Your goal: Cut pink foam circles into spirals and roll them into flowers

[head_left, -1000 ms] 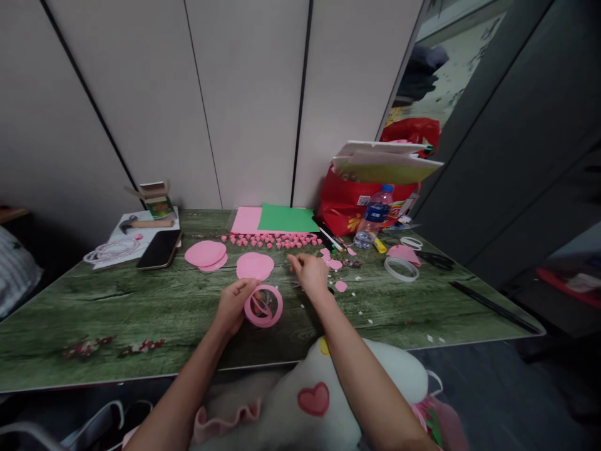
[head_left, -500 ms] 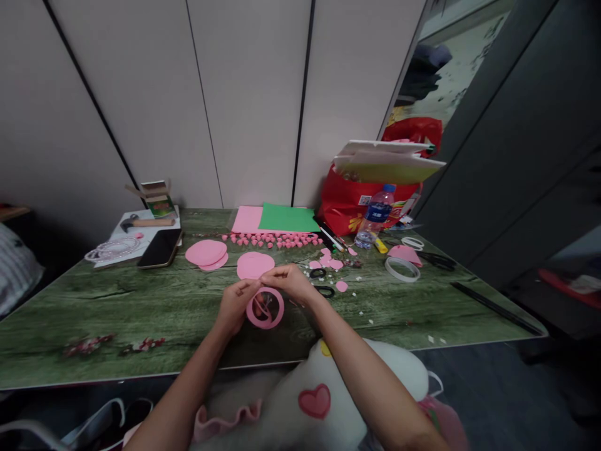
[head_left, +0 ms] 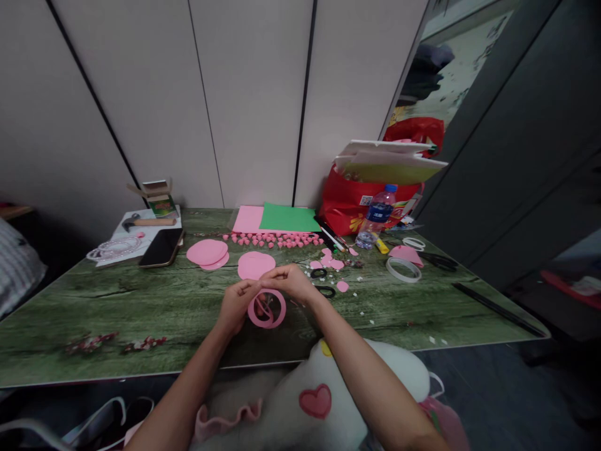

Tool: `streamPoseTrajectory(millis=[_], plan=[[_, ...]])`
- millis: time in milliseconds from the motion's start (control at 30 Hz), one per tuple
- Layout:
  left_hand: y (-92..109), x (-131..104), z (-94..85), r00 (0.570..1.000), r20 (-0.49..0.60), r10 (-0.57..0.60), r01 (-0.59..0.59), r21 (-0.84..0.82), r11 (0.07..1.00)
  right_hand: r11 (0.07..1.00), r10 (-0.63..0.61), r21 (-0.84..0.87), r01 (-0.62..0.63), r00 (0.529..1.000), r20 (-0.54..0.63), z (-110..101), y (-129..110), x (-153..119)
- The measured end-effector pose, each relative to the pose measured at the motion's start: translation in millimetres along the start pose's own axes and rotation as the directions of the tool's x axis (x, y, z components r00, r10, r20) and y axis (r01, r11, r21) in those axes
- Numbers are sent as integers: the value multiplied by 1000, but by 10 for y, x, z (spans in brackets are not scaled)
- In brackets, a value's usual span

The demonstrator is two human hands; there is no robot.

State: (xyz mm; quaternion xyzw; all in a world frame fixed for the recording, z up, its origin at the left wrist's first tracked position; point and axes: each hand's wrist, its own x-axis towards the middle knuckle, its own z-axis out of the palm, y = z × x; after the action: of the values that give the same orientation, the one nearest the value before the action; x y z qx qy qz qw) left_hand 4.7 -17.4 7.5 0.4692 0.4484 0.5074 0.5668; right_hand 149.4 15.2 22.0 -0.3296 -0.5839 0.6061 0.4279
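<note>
A curled pink paper strip (head_left: 282,308), looped like a spiral, hangs between my two hands over the near middle of the table. My left hand (head_left: 235,305) pinches its upper left part. Fingertips of my right hand (head_left: 292,283) meet those of the left at the top of the loop, pinching the paper too; the exact spot is hidden behind the fingers. Just beyond the hands lie pink paper discs (head_left: 255,264). To the right of my right hand are black scissor handles (head_left: 325,292), partly covered by it.
Another stack of pink discs (head_left: 206,253) lies left. Several small pink rolled paper roses (head_left: 282,240) line the back, before green paper (head_left: 290,217). Right stand a water bottle (head_left: 378,216) and red bag (head_left: 342,200), with a tape roll (head_left: 404,270) nearer. A phone (head_left: 161,248) and hammer (head_left: 154,222) lie left.
Both hands keep their pinch at the top of the pink loop, which has shifted very slightly. The whole view has drifted a little; nothing else has moved.
</note>
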Motion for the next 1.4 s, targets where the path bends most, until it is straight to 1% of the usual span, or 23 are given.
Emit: streamPoseTrajectory(millis=[133, 300, 467, 667, 767, 933, 1167, 1400], plan=[[-11, 19, -6, 999, -23, 32, -33, -37, 999, 1000, -10, -29, 10, 1000, -2, -21, -9, 8], [-3, 26, -12, 999, -37, 36, -39, -68, 997, 996, -67, -63, 67, 998, 14, -62, 20, 31], [-12, 34, -23, 999, -47, 24, -28, -97, 995, 996, -75, -41, 76, 997, 21, -70, 34, 28], [-9, 41, -20, 997, -73, 20, -29, -121, 992, 997, -71, -8, 72, 993, 91, -66, -11, 8], [1, 36, -13, 996, -91, 18, -28, -119, 992, 998, -60, 0, 61, 993, 100, -68, -25, 3], [-15, 36, -16, 996, -82, 47, -55, -90, 994, 998, -56, -9, 57, 996, 74, -67, -5, 11], [-17, 29, -16, 996, -77, 50, -55, -68, 996, 999, -34, -18, 34, 999, 32, -48, -8, 12], [-5, 26, -12, 996, -83, 44, -49, -62, 997, 999, -45, -23, 46, 998, 34, -55, 7, 16]])
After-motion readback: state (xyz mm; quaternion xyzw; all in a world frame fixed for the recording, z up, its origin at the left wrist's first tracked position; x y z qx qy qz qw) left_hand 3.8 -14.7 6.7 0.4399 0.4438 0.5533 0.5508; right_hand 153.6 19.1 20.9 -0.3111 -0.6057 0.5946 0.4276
